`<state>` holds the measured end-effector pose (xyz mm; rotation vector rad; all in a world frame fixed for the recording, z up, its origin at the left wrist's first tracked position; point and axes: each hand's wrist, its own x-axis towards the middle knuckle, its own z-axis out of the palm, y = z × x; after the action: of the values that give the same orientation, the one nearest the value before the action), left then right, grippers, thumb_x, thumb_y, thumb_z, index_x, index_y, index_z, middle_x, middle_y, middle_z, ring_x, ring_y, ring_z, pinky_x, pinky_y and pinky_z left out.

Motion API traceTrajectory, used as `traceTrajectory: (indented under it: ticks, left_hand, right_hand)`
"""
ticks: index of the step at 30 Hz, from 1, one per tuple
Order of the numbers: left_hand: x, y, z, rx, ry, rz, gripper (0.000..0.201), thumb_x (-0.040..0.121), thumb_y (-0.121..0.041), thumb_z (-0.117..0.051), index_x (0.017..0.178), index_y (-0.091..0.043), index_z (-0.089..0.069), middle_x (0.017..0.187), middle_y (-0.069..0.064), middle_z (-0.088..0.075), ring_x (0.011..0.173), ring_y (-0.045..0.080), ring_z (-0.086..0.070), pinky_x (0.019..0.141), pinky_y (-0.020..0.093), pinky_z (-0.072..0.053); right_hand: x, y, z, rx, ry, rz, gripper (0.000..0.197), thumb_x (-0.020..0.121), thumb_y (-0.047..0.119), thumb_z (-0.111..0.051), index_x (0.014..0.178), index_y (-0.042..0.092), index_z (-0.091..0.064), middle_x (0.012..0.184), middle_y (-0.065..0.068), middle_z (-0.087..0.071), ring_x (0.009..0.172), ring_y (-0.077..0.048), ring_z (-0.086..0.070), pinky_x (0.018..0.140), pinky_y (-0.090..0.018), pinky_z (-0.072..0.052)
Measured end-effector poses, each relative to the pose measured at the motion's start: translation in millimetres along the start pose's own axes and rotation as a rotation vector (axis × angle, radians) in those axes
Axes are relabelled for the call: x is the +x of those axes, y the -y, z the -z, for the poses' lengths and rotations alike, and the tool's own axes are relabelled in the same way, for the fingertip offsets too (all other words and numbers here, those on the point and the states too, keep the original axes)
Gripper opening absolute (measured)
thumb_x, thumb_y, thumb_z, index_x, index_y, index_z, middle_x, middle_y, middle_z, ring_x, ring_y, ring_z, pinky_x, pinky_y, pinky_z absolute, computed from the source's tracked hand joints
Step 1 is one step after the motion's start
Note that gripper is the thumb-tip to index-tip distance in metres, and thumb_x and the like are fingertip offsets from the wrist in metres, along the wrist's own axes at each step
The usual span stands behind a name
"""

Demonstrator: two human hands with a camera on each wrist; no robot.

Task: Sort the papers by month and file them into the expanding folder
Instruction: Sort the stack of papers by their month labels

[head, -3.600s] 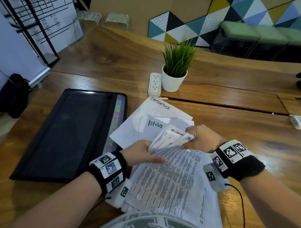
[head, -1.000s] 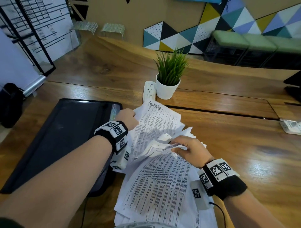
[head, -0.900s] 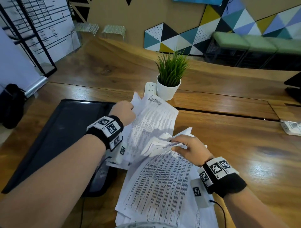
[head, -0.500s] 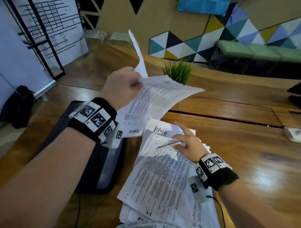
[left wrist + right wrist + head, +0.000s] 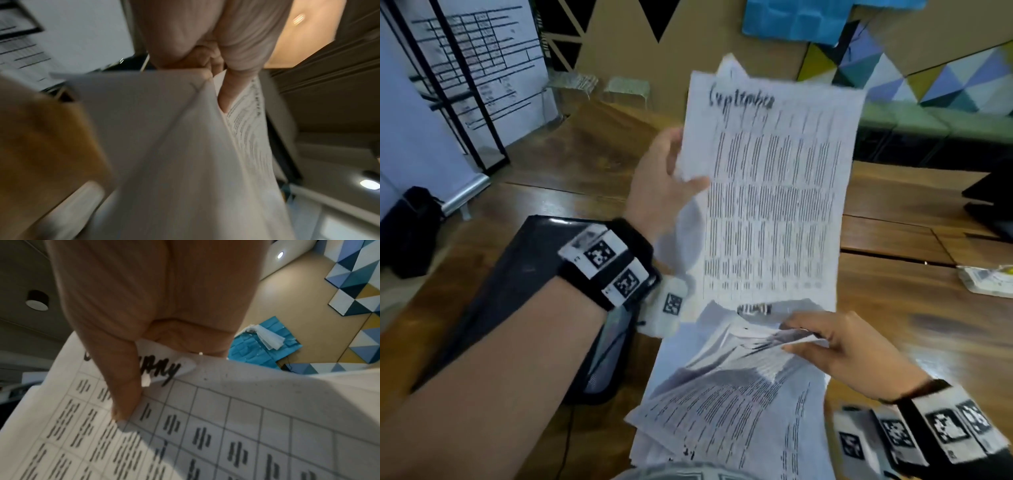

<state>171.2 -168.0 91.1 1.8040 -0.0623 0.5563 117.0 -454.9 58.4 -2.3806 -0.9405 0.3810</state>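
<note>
Left hand (image 5: 661, 185) grips a September sheet (image 5: 770, 192) upright, heading topmost. Right hand (image 5: 839, 349) pinches corners of the stack (image 5: 729, 411) on the worktop (image 5: 914, 308). Black folder (image 5: 517, 291) lies flat left of both.

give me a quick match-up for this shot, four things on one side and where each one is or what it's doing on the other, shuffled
Things:
1. September sheet
2. expanding folder
3. left hand
4. right hand

States:
a. lies flat on the wooden table
b. pinches a curled sheet of the paper pile
c. raised upright in the air
d. grips the raised page's left edge

Pairs: 1-c, 2-a, 3-d, 4-b
</note>
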Motion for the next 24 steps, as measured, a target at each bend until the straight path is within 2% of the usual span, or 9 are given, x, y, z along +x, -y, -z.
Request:
traceTrajectory:
  ticks: [3,6,9,11,15,17,19,21,24]
  left_hand:
    - [-32,47,-17,-0.057,0.070,0.309,0.065,0.078,-0.011,-0.075,0.133,-0.012,-0.042,0.133,0.003,-0.054,0.119,0.017,-0.054,0.097,0.037,-0.046]
    - [-68,86,-28,0.003,0.145,0.591,0.036,0.081,-0.008,-0.072,0.114,-0.005,-0.058,0.112,0.005,-0.064,0.101,0.019,-0.060,0.081,0.025,-0.048]
    - [-93,120,-28,0.171,0.232,0.669,0.017,0.077,-0.010,-0.076,0.084,-0.009,-0.061,0.085,0.006,-0.063,0.079,0.020,-0.059,0.074,0.030,-0.048]
    - [-100,129,-24,0.271,0.306,0.678,0.016,0.078,-0.011,-0.076,0.073,-0.007,-0.062,0.074,0.004,-0.060,0.070,0.021,-0.055,0.058,0.018,-0.043]
    - [-105,128,-18,0.272,0.352,0.755,0.032,0.079,-0.004,-0.072,0.078,0.024,-0.057,0.052,-0.005,-0.045,0.048,0.005,-0.039,0.038,0.010,-0.030]
    - [-109,127,-18,0.220,0.438,0.826,0.033,0.078,-0.008,-0.073,0.068,0.018,-0.055,0.038,-0.012,-0.046,0.042,-0.001,-0.044,0.038,0.008,-0.030]
    - [-114,130,-22,0.121,0.474,0.871,0.022,0.082,-0.014,-0.072,0.062,-0.006,-0.064,0.045,-0.015,-0.057,0.054,-0.001,-0.053,0.046,0.007,-0.035]
    - [-118,132,-25,0.036,0.429,0.908,0.019,0.088,-0.020,-0.065,0.080,-0.004,-0.070,0.073,-0.006,-0.068,0.078,0.011,-0.060,0.060,0.011,-0.044]
    - [-125,130,-26,-0.192,0.363,1.043,0.042,0.095,-0.039,-0.049,0.104,-0.004,-0.070,0.112,0.011,-0.068,0.099,0.019,-0.064,0.091,0.028,-0.047]
  right_hand:
    - [-6,9,12,-0.019,0.069,-0.043,0.019,0.085,0.027,-0.065,0.095,0.043,-0.062,0.094,0.024,-0.067,0.089,0.001,-0.064,0.078,-0.028,-0.052]
    - [-4,19,26,-0.079,0.121,-0.060,0.013,0.086,0.031,-0.064,0.095,0.040,-0.061,0.089,0.017,-0.069,0.076,0.000,-0.064,0.069,-0.025,-0.051]
    - [4,33,44,-0.139,0.211,-0.093,0.018,0.086,0.038,-0.061,0.100,0.028,-0.064,0.090,0.005,-0.071,0.068,-0.003,-0.062,0.066,-0.030,-0.053]
    - [9,44,57,-0.165,0.269,-0.099,0.018,0.086,0.036,-0.061,0.097,0.022,-0.065,0.089,0.000,-0.070,0.072,-0.010,-0.064,0.068,-0.036,-0.053]
    - [20,62,83,-0.064,0.323,-0.152,0.010,0.085,0.022,-0.065,0.080,0.032,-0.063,0.072,0.023,-0.066,0.062,0.003,-0.062,0.056,-0.016,-0.048]
    - [38,57,84,-0.048,0.322,-0.184,0.017,0.083,0.020,-0.067,0.078,0.036,-0.063,0.071,0.028,-0.066,0.064,0.008,-0.061,0.061,-0.013,-0.047]
    - [63,35,71,-0.094,0.322,-0.261,0.014,0.082,0.025,-0.068,0.087,0.038,-0.063,0.082,0.027,-0.067,0.075,0.005,-0.063,0.078,-0.026,-0.051]
    - [88,7,46,-0.138,0.329,-0.342,0.030,0.082,0.027,-0.068,0.112,0.031,-0.062,0.106,0.023,-0.061,0.092,-0.002,-0.060,0.090,-0.027,-0.047]
    - [115,-22,3,-0.150,0.329,-0.366,0.036,0.087,0.021,-0.063,0.123,0.020,-0.056,0.124,0.008,-0.058,0.094,-0.005,-0.058,0.075,-0.012,-0.043]
